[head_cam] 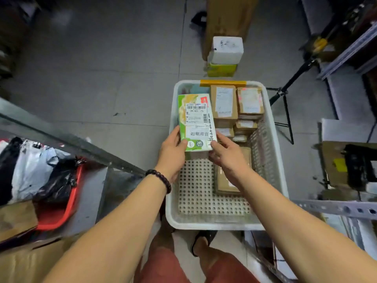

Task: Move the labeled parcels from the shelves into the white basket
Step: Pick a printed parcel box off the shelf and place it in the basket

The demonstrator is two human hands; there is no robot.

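Both hands hold one green parcel [195,121] over the left side of the white basket [170,201], approx mid-length. It is a flat green-and-white pack, label side up, w/ a barcode label and a second white sticker w/ printed characters below it. The left hand [173,154] grips the lower left edge, thumb on the top face, fingers curled round underneath. The right hand [226,156] pinches the lower right corner, thumb on top, other fingers below. Can't tell if the parcel's far end touches anything in the basket or is held clear.

The basket stands on the grey tiled floor [102,78] just in front of the person's feet. At its far end, brown parcels [224,103] sit packed in rows, white labels up. A flat brown parcel [224,180] lies on the perforated bottom at the right side, partly hidden by the right forearm. There is a dark beaded bracelet [161,178] on the left wrist.

At left, a grey metal shelf [61,135] carries a red bin [67,211] w/ black & white poly bags [34,170]. Beyond the basket, a white foam box [227,50] sits on a yellow-green box [221,70], both against a tall cardboard box [228,15]. At right, a black tripod [285,99] stands just beside the basket, w/ more metal shelving behind it.
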